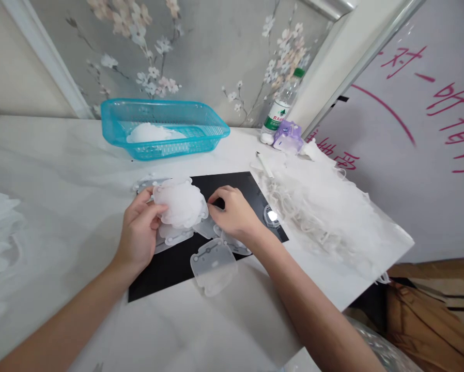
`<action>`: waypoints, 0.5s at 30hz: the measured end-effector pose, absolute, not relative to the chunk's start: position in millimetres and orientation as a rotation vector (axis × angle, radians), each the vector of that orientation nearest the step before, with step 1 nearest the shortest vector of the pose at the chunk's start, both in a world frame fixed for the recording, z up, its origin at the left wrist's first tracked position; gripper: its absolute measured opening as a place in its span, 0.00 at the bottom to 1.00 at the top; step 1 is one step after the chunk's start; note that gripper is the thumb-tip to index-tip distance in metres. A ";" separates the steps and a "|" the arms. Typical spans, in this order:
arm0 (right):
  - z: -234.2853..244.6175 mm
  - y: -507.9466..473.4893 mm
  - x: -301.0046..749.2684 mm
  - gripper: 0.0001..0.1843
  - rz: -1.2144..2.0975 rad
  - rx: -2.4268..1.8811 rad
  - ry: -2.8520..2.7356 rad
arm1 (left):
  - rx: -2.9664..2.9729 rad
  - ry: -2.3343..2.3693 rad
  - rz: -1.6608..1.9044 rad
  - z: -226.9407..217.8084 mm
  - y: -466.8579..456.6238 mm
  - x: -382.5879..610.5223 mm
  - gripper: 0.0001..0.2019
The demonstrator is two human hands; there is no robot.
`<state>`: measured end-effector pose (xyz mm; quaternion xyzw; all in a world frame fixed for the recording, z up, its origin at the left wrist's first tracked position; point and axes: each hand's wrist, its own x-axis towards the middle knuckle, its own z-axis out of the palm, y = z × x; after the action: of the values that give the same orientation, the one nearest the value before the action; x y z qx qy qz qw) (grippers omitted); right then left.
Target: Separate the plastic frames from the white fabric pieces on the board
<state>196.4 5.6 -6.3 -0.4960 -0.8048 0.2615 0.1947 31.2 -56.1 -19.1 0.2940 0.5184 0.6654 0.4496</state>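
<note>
While the left hand [139, 232] grips the round white frilled piece [181, 202] from its left, the right hand [232, 212] pinches its opposite edge.

Milky-white translucent pieces [181, 202] lie over a black mat [154, 274]; far off, a turquoise basket [111, 116] stands before grey wallpaper [201, 51] with pale pink and white blossoms, and magenta characters [404, 62] mark the pale board [371, 206] at right.
</note>
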 end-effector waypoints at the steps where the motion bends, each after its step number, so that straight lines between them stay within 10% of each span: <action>1: -7.1 5.6 196.5 0.05 0.722 -1.373 -2.271 | 0.723 1.274 1.657 -19.4 -56.2 30.7 0.15; 15: -3.5 5.3 197.2 0.02 0.836 -1.399 -1.955 | 0.707 1.209 1.721 -18.8 -55.2 30.3 0.08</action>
<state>197.2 5.3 -3.5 -0.5255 -0.7342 0.3140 0.2936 30.3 -55.2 -18.8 0.2852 0.4878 0.6947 0.4451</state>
